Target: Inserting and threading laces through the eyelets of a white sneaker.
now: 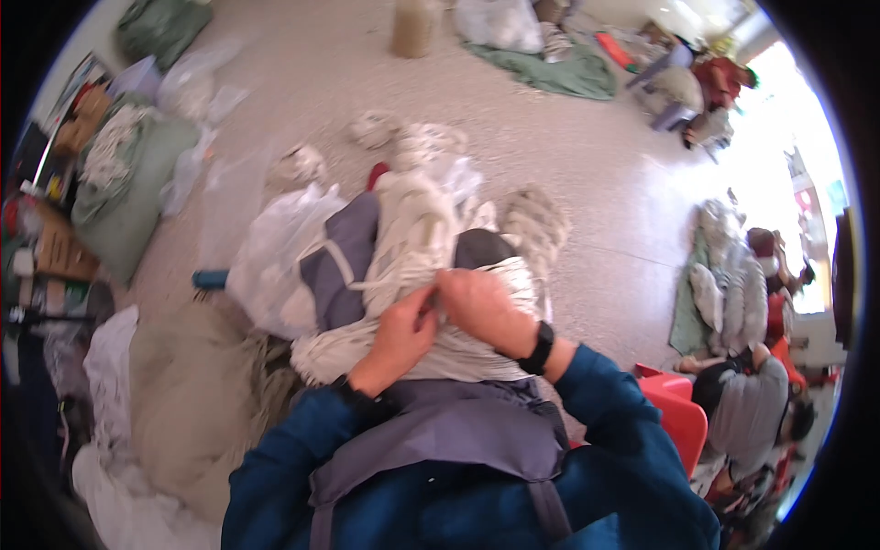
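A thick bundle of cream cord [414,229] lies across my lap and stretches out over my legs, its strands looped and loose. My left hand [401,332] is closed, thumb and fingers pinching at the cord. Right beside it, my right hand [484,310] is curled with its fingertips meeting the left ones over the bundle. The exact strand between the fingertips is mostly hidden and slightly blurred. Dark grey cloth [344,261] shows next to the bundle, and a grey apron [440,426] covers my front.
White plastic bags [275,252] lie to the left, beside a large tan sack [197,403]. Several cord bundles [536,229] rest on the floor ahead. A green sack [137,183] stands far left. A red plastic chair [676,408] is at my right; other people [747,403] sit beyond.
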The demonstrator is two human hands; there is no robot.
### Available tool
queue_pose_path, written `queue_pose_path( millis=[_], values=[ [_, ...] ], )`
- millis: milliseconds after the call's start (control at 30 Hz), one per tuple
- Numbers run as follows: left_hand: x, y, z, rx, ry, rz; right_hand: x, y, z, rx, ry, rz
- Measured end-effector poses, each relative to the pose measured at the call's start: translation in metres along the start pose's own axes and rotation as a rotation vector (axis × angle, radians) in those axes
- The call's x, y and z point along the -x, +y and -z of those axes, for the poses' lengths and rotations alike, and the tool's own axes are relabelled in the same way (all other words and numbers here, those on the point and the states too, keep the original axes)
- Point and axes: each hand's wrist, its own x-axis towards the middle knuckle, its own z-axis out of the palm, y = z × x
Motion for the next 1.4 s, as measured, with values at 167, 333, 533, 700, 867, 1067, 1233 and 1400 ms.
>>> queue_pose_path(
  millis=[167,333,533,700,867,1067,1233,1400],
  values=[
    [0.0,-0.005,0.01,0.172,-0.057,0.204,0.009,0.005,-0.014,-0.007,0.068,-0.04],
    [-0.009,-0.001,0.014,0.211,-0.071,0.254,0.011,-0.005,-0.005,-0.038,-0.012,-0.123],
    [-0.011,-0.018,0.014,0.137,-0.052,0.128,0.001,-0.002,-0.024,0.0,0.007,-0.116],
    [-0.016,-0.027,0.01,0.162,-0.046,0.188,-0.002,-0.002,-0.017,-0.094,-0.047,-0.11],
    [-0.019,-0.029,0.002,0.028,0.066,0.06,-0.005,0.004,-0.021,-0.119,-0.061,-0.088],
    [-0.026,-0.028,-0.006,0.053,0.078,0.115,-0.004,0.011,-0.02,-0.111,-0.05,-0.087],
    [-0.03,-0.032,-0.011,0.115,0.062,0.121,0.001,0.011,-0.013,-0.108,-0.051,-0.137],
    [-0.023,-0.015,0.0,-0.156,0.073,0.016,-0.002,0.002,-0.022,-0.125,-0.041,-0.097]
  ],
)
